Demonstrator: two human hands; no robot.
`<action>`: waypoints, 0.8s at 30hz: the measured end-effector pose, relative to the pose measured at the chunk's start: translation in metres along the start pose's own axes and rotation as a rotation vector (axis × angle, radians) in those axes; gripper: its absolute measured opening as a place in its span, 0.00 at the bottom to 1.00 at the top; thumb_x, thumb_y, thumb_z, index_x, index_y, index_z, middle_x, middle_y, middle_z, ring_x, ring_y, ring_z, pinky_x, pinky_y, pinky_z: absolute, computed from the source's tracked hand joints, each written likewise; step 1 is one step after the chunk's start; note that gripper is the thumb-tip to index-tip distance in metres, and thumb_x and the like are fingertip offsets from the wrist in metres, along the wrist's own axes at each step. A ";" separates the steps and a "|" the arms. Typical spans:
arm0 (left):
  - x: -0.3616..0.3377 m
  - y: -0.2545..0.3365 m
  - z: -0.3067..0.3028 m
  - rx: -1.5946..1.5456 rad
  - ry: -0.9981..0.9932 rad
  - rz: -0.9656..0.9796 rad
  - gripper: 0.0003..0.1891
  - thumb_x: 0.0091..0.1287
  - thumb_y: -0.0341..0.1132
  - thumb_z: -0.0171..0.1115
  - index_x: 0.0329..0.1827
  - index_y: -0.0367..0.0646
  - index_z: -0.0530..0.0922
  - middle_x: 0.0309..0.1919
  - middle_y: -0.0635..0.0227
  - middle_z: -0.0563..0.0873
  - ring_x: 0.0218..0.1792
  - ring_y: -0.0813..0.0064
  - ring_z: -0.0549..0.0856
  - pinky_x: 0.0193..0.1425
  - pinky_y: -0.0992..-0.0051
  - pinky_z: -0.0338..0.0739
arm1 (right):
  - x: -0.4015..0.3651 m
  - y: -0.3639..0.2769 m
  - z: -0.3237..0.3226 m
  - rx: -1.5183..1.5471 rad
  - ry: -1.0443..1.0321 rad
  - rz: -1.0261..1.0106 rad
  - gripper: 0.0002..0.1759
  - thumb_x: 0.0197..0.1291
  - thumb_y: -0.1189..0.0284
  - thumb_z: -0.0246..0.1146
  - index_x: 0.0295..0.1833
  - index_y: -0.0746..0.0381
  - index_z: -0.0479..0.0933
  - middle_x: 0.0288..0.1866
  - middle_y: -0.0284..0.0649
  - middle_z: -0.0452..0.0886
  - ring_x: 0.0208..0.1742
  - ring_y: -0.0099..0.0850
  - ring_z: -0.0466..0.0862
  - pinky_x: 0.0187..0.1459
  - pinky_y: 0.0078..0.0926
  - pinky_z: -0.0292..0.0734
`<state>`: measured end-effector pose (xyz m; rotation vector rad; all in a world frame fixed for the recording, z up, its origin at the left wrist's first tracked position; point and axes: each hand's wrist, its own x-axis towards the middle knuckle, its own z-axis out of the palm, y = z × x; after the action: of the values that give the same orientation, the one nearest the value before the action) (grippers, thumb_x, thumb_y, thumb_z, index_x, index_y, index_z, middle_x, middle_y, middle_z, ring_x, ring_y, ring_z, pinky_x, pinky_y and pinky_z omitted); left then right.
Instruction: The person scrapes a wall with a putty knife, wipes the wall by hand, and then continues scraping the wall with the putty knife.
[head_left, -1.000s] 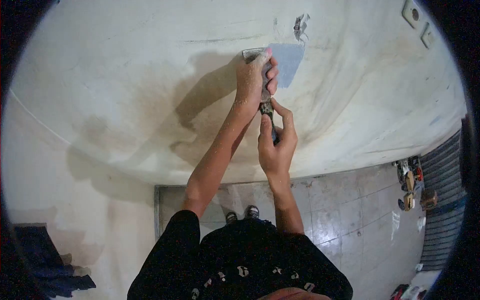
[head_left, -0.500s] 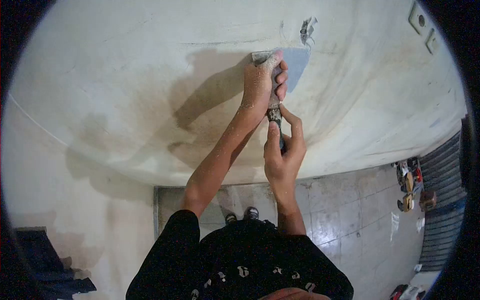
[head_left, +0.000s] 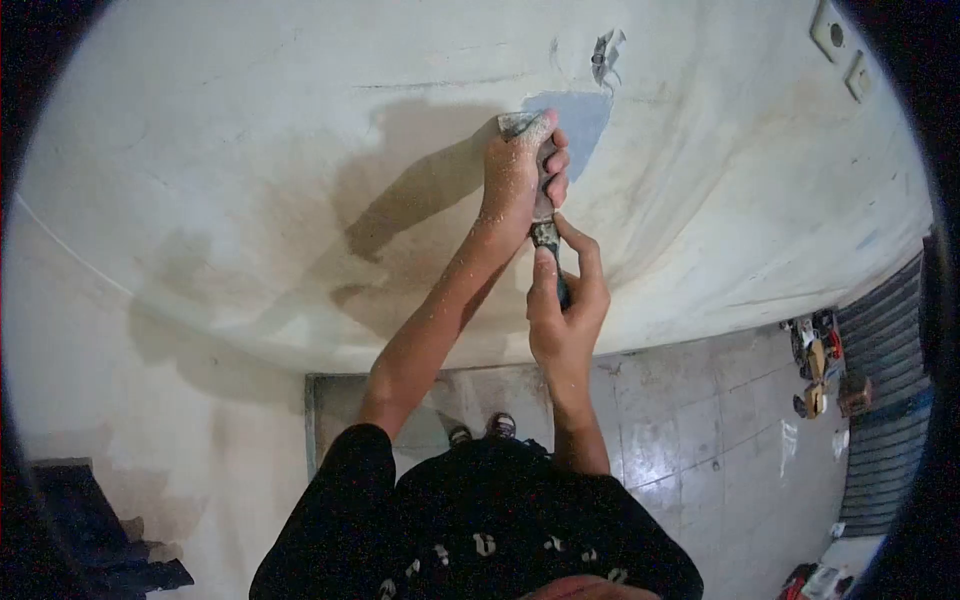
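Observation:
A scraper [head_left: 545, 234] with a dark handle and a wide metal blade stands against the pale wall [head_left: 300, 190]. My left hand [head_left: 520, 175] is wrapped round its blade, the thumb near the blade's upper edge. Below it, my right hand [head_left: 568, 310] grips the handle between thumb and fingers. Pale dust speckles my left hand and forearm. Just behind and right of the blade lies a blue-grey patch [head_left: 585, 125] where the wall's surface coat is gone. Over that patch is a small torn spot [head_left: 603, 58] in the wall.
Two wall plates [head_left: 830, 35] are at the upper right. The tiled floor [head_left: 690, 430] lies below, with my feet [head_left: 500, 425] near the wall. Several objects [head_left: 815, 370] stand by a corrugated shutter [head_left: 885, 390] at the right. Dark cloth [head_left: 95, 530] is at the lower left.
The scraper and my left hand have shifted slightly left and down against the patch, and more of its upper left part shows. Both hands keep their hold.

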<state>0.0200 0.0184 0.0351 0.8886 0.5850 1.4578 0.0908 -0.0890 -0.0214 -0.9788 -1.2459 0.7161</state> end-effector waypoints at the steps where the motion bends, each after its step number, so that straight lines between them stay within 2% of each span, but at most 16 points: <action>1: 0.003 0.005 0.005 -0.008 0.010 0.009 0.16 0.68 0.45 0.59 0.30 0.42 0.73 0.15 0.73 0.70 0.10 0.79 0.70 0.14 0.77 0.62 | 0.006 -0.003 -0.001 0.020 -0.009 0.006 0.18 0.70 0.70 0.57 0.62 0.64 0.71 0.20 0.24 0.69 0.19 0.12 0.64 0.20 0.14 0.53; 3: -0.005 -0.008 0.000 -0.016 0.059 0.006 0.16 0.68 0.45 0.60 0.29 0.41 0.73 0.14 0.73 0.70 0.08 0.78 0.69 0.12 0.76 0.62 | -0.004 0.003 -0.005 0.023 -0.017 0.036 0.18 0.70 0.70 0.57 0.63 0.64 0.70 0.19 0.24 0.68 0.19 0.12 0.64 0.20 0.14 0.54; 7: 0.008 0.002 -0.003 0.030 0.001 0.043 0.18 0.67 0.47 0.61 0.28 0.42 0.73 0.13 0.73 0.70 0.08 0.78 0.69 0.11 0.77 0.61 | 0.007 0.010 0.007 0.024 0.005 -0.050 0.18 0.69 0.76 0.55 0.63 0.67 0.70 0.34 0.33 0.77 0.24 0.13 0.67 0.23 0.16 0.62; 10: 0.010 0.007 0.001 0.015 0.002 0.037 0.18 0.68 0.46 0.61 0.28 0.42 0.73 0.13 0.73 0.71 0.07 0.78 0.69 0.11 0.77 0.61 | 0.009 -0.004 0.004 0.008 -0.026 0.040 0.18 0.69 0.76 0.56 0.64 0.66 0.70 0.34 0.33 0.78 0.23 0.13 0.67 0.22 0.16 0.61; 12: 0.002 -0.002 -0.001 0.020 0.013 0.006 0.17 0.68 0.46 0.61 0.28 0.42 0.73 0.14 0.73 0.71 0.08 0.78 0.69 0.11 0.77 0.61 | -0.001 0.004 0.000 0.026 -0.013 0.029 0.19 0.70 0.75 0.56 0.64 0.66 0.70 0.32 0.32 0.77 0.22 0.13 0.67 0.22 0.16 0.60; 16: 0.011 0.019 0.013 -0.018 -0.046 0.032 0.17 0.68 0.46 0.61 0.28 0.41 0.73 0.13 0.74 0.70 0.08 0.79 0.70 0.12 0.77 0.62 | 0.013 -0.015 0.004 0.078 -0.010 -0.010 0.18 0.70 0.74 0.56 0.63 0.66 0.70 0.30 0.32 0.77 0.21 0.13 0.67 0.21 0.15 0.58; 21: 0.000 -0.003 -0.004 0.026 0.034 -0.037 0.18 0.68 0.46 0.61 0.28 0.42 0.73 0.14 0.74 0.70 0.08 0.78 0.69 0.12 0.76 0.62 | -0.003 0.006 0.004 0.019 0.005 -0.004 0.17 0.70 0.76 0.55 0.62 0.67 0.71 0.32 0.33 0.78 0.21 0.13 0.67 0.21 0.15 0.60; 24: 0.004 0.007 0.006 -0.104 -0.013 -0.011 0.17 0.68 0.46 0.61 0.28 0.42 0.72 0.14 0.73 0.70 0.08 0.78 0.69 0.11 0.76 0.61 | 0.006 -0.020 -0.003 0.022 -0.020 0.005 0.16 0.70 0.76 0.56 0.61 0.67 0.71 0.36 0.36 0.80 0.23 0.13 0.68 0.22 0.16 0.62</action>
<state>0.0213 0.0208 0.0453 0.8112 0.4991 1.4581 0.0937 -0.0928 -0.0012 -0.9593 -1.2514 0.7434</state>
